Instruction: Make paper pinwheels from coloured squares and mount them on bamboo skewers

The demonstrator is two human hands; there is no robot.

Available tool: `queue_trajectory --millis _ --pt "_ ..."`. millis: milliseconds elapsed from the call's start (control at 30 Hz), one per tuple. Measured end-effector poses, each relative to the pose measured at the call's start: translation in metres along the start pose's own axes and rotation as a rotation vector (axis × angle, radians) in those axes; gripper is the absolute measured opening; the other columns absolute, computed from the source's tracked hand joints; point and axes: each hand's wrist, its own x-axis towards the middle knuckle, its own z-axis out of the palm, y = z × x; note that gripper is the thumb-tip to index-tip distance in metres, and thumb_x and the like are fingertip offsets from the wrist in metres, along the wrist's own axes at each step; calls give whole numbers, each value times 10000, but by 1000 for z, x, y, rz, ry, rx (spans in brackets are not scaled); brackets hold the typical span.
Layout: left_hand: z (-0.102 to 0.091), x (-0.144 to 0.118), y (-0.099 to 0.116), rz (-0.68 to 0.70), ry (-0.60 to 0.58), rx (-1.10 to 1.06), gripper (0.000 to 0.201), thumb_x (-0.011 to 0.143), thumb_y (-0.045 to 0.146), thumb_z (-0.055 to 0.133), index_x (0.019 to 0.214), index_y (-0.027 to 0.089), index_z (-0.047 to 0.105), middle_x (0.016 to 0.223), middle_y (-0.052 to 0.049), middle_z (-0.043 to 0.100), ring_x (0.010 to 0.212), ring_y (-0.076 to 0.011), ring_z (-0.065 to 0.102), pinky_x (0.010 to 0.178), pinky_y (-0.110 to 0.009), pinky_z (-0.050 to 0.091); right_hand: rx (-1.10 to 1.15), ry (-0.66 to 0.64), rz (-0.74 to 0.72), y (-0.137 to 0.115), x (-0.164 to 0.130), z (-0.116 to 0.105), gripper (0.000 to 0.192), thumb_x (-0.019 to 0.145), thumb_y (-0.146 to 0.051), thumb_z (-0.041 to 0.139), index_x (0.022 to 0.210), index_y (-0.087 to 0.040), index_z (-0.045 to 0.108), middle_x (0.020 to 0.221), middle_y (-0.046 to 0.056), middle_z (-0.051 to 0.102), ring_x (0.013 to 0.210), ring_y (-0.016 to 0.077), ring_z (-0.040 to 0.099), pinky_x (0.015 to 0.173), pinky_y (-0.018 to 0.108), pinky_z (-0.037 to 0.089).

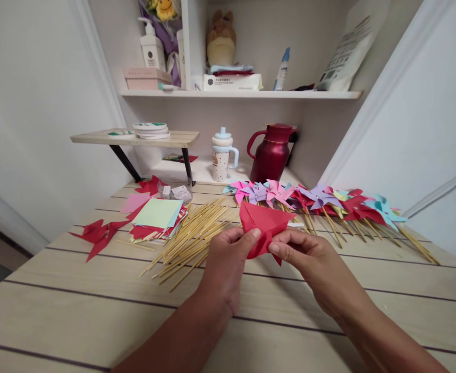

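Observation:
A piece of red paper (264,221), partly folded with pointed corners, is held up above the table between both hands. My left hand (230,254) pinches its lower left side, thumb on the front face. On the lower right, my right hand (303,251) grips a bent flap between thumb and fingers. Just left of my hands lies a loose heap of thin wooden sticks (192,235). Beyond that sits a stack of coloured paper squares (158,212), pale green on top. Cut red paper pieces (99,233) lie farther left.
Finished paper pinwheels on sticks (319,197) line the table's back right. Behind stand a red thermos jug (272,155) and a light-coloured cup with a blue handle (220,158). A small raised wooden shelf (177,137) carries white tape rolls (152,132). A clear plastic packet (179,192) lies near the papers.

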Motion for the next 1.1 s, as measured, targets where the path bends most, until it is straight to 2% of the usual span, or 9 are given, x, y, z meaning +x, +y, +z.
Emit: queue_trajectory --millis 400,700,933,1100 --pt "2 -1 1 68 17 123 214 702 378 785 706 171 733 632 -5 633 660 -159 590 709 -302 466 -12 20 -35 -5 -1 0 252 754 -449 763 654 -225 702 710 8 643 662 157 537 620 289 415" --pt "4 -4 6 84 29 222 192 719 345 751 734 154 743 685 -30 676 646 -150 566 669 -290 437 5 82 17 -8 -4 2 280 728 -466 776 628 -226 672 631 -8 596 600 146 485 575 288 372" --pt "6 -5 6 98 14 227 166 721 330 742 718 164 735 671 -22 663 660 -156 574 669 -282 445 42 73 34 -7 -4 3 285 709 -474 796 619 -231 678 607 -3 600 587 146 482 565 286 373" --pt "8 -5 7 141 73 299 137 740 294 715 700 163 724 692 -13 661 637 -129 543 622 -251 425 -28 37 2 -2 -2 2 333 751 -503 758 620 -217 648 588 -13 586 583 145 495 555 280 373"
